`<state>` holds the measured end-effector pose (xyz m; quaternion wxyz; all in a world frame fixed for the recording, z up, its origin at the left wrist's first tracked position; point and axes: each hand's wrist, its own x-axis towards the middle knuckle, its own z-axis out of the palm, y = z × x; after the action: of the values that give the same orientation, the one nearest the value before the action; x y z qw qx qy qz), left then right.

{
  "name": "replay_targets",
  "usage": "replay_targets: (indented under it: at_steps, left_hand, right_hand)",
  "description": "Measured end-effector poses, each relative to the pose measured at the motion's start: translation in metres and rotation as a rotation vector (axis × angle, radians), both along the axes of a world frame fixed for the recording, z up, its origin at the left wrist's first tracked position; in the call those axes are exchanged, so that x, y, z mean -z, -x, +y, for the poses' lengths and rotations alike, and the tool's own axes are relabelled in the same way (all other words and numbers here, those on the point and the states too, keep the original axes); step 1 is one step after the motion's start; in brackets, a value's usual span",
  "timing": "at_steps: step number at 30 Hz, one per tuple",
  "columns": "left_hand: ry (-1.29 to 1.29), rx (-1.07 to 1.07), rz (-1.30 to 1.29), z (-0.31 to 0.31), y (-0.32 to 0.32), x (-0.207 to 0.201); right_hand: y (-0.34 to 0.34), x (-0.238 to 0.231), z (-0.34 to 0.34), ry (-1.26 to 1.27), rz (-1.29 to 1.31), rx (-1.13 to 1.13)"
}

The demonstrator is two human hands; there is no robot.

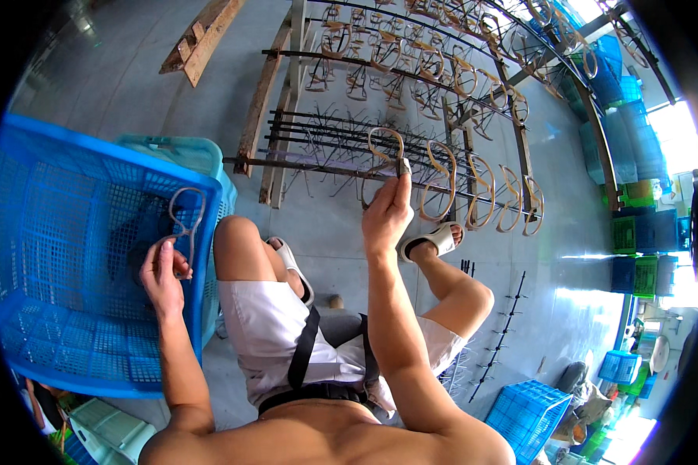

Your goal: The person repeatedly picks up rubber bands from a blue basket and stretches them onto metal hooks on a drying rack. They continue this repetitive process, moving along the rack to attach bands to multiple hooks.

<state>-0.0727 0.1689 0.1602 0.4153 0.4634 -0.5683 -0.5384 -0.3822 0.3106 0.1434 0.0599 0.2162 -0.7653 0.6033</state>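
Note:
My left hand (163,273) is closed around the lower end of a thin, tan figure-eight-shaped frame (188,203), raised over the blue plastic basket (101,138). My right hand (388,215) reaches forward to the lower bar of the rack (318,164). Its fingers are closed at the narrow middle of another tan looped frame (385,132), whose lower loop is partly hidden by the hand. A small grey piece (403,166) shows at the fingertips; what it is, I cannot make out. More tan looped frames (440,182) hang along the same bar to the right.
Upper bars carry many more hanging frames (388,54). A pale green basket (182,153) stands against the blue one. Thin spiked rods (498,333) lie on the floor at right, near another blue basket (527,418). A wooden piece (202,39) is at the far left.

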Motion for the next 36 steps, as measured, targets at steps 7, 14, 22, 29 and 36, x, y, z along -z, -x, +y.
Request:
replay_targets:
  at_steps: [7,14,22,29,36]
  left_hand:
    - [-0.151,0.222,0.217,0.033,0.032,-0.025]
    - [0.565,0.187,-0.088,0.072,0.063,-0.023]
    - [0.216,-0.037,-0.757,-0.063,0.001,0.044]
    - [0.131,0.024,-0.867,-0.175,-0.100,0.263]
    - [-0.346,-0.077,-0.030,-0.296,-0.166,0.353]
  right_hand:
    - [-0.007,-0.023,0.018,-0.259,0.108,-0.064]
    - [-0.157,-0.049,0.017,0.102,-0.501,-0.800]
    - [-0.101,-0.049,0.005,0.249,-0.255,-0.223]
    - [-0.051,-0.035,-0.023,0.328,-0.138,-0.025]
    - [-0.061,-0.017,-0.058,0.384,-0.436,-0.161]
